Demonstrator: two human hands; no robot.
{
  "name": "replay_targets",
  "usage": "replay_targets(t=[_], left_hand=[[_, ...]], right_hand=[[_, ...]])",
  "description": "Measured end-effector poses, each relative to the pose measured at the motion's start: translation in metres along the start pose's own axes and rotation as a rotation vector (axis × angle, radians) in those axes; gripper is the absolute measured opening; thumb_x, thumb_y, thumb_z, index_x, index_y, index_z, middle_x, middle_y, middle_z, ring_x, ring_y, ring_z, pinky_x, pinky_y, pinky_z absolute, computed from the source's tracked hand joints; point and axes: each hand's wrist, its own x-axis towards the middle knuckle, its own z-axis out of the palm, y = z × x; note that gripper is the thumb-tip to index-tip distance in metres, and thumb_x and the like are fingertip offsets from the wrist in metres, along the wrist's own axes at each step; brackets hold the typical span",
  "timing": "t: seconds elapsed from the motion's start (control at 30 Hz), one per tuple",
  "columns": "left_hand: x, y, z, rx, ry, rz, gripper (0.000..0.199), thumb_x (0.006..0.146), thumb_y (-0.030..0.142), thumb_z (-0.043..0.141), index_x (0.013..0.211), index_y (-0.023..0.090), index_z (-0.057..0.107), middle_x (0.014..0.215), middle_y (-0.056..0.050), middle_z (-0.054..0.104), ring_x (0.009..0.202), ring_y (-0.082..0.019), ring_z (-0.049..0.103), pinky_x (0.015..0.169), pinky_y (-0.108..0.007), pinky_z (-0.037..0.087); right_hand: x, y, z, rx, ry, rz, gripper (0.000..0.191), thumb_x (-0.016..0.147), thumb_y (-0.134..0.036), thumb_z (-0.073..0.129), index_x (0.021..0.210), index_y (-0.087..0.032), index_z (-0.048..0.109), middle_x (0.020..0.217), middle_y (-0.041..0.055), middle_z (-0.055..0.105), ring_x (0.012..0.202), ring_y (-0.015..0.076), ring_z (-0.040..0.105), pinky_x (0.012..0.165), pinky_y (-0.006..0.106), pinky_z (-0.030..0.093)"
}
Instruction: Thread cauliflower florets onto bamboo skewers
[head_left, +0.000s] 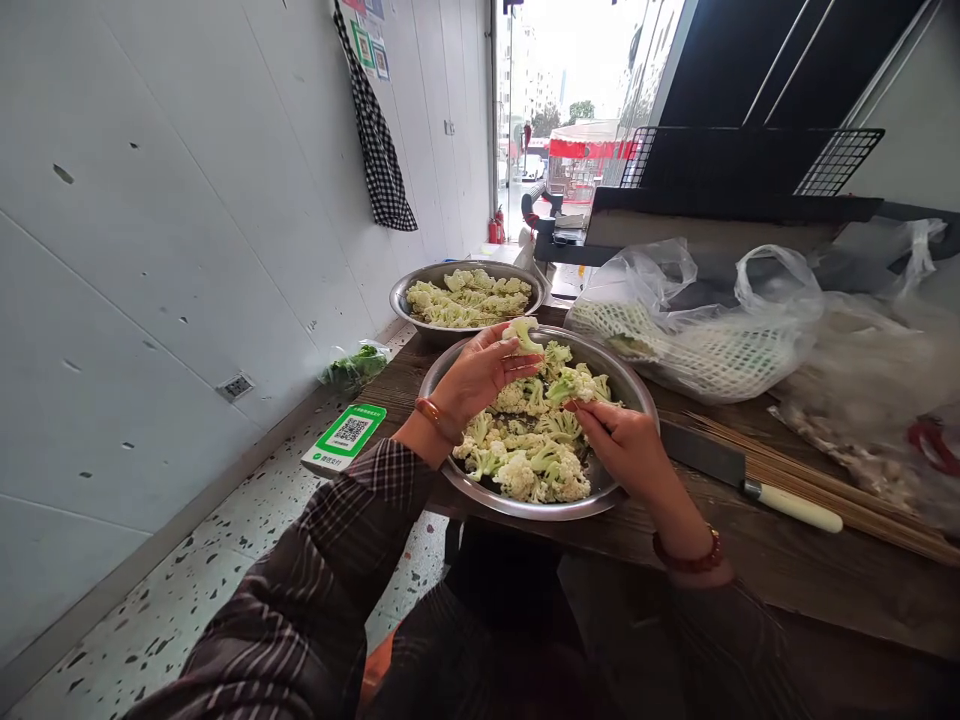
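Note:
My left hand (480,372) is over a wide steel bowl (651,400), its fingers closed on a pale cauliflower floret (523,336). Beside it, my right hand (626,440) pinches another cauliflower piece (574,386) with a green stem, thumb against fingertips. Whether a thin skewer is also in that grip, I cannot tell. Many loose cauliflower florets (540,472) lie in the bowl below both hands. Behind it stands a second steel bowl (397,300) of cauliflower.
Right of the near bowl, a cleaver (795,505) with a pale handle lies beside a bundle of thin wooden skewers (847,480). Plastic bags (720,340) sit farther back. A green QR-code sign (349,432) is at the table's left edge, near a white wall (187,220).

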Motion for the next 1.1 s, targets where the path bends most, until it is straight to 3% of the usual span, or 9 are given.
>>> replay_targets(t=[0.1, 0.2, 0.3, 0.43, 0.6, 0.87, 1.1], left_hand=[[0.0024, -0.0020, -0.0058, 0.034, 0.050, 0.004, 0.040, 0.078, 0.011, 0.077, 0.109, 0.018, 0.054, 0.088, -0.002, 0.072, 0.080, -0.017, 0.073, 0.067, -0.024, 0.051], [0.0034, -0.0030, -0.0074, 0.057, 0.064, 0.021, 0.048, 0.074, 0.010, 0.080, 0.113, 0.018, 0.055, 0.085, -0.001, 0.070, 0.073, -0.013, 0.070, 0.056, -0.020, 0.043], [0.0023, -0.0026, -0.0053, 0.057, 0.009, 0.022, 0.052, 0.073, 0.009, 0.079, 0.120, 0.016, 0.058, 0.087, -0.002, 0.071, 0.072, -0.012, 0.068, 0.063, -0.023, 0.048], [0.0001, -0.0007, -0.0029, 0.039, -0.046, 0.018, 0.044, 0.075, 0.014, 0.080, 0.115, 0.015, 0.061, 0.093, -0.004, 0.071, 0.075, -0.012, 0.068, 0.075, -0.027, 0.054], [-0.0001, -0.0010, -0.0023, 0.022, -0.023, 0.014, 0.040, 0.077, 0.017, 0.081, 0.110, 0.015, 0.058, 0.092, -0.003, 0.070, 0.077, -0.014, 0.070, 0.077, -0.030, 0.055], [0.0037, -0.0088, -0.0056, 0.113, 0.042, 0.161, 0.054, 0.069, 0.013, 0.084, 0.114, 0.016, 0.056, 0.090, -0.002, 0.071, 0.076, -0.014, 0.071, 0.078, -0.031, 0.057], [0.0028, -0.0097, -0.0035, 0.126, 0.043, 0.189, 0.052, 0.068, 0.015, 0.084, 0.112, 0.017, 0.057, 0.087, 0.001, 0.068, 0.076, -0.014, 0.071, 0.079, -0.032, 0.057]], right_hand=[[0.0000, -0.0010, -0.0005, -0.021, 0.010, 0.005, 0.032, 0.100, -0.037, 0.051, 0.095, -0.020, 0.078, 0.087, 0.0075, 0.080, 0.079, 0.0240, 0.073, 0.073, 0.032, 0.051], [0.0000, -0.0010, -0.0010, -0.037, 0.014, 0.002, 0.033, 0.100, -0.037, 0.050, 0.093, -0.021, 0.078, 0.079, 0.0063, 0.078, 0.074, 0.0227, 0.071, 0.069, 0.031, 0.050], [0.0000, -0.0002, -0.0010, -0.026, 0.024, -0.004, 0.032, 0.100, -0.037, 0.050, 0.092, -0.022, 0.078, 0.081, 0.0059, 0.079, 0.074, 0.0225, 0.071, 0.068, 0.031, 0.049], [-0.0002, -0.0006, -0.0010, -0.021, 0.019, 0.005, 0.032, 0.100, -0.037, 0.051, 0.096, -0.021, 0.079, 0.086, 0.0068, 0.080, 0.078, 0.0238, 0.073, 0.070, 0.032, 0.049], [-0.0007, -0.0030, -0.0014, 0.006, 0.012, 0.010, 0.032, 0.100, -0.036, 0.051, 0.099, -0.021, 0.079, 0.093, 0.0075, 0.081, 0.085, 0.0255, 0.075, 0.073, 0.033, 0.051], [-0.0024, -0.0004, -0.0001, 0.028, -0.005, -0.020, 0.030, 0.100, -0.036, 0.052, 0.106, -0.023, 0.078, 0.107, 0.0084, 0.080, 0.097, 0.0272, 0.075, 0.082, 0.036, 0.055], [-0.0020, 0.0010, 0.0002, 0.001, -0.022, -0.023, 0.030, 0.100, -0.035, 0.052, 0.099, -0.023, 0.080, 0.100, 0.0086, 0.081, 0.093, 0.0274, 0.075, 0.083, 0.037, 0.056]])
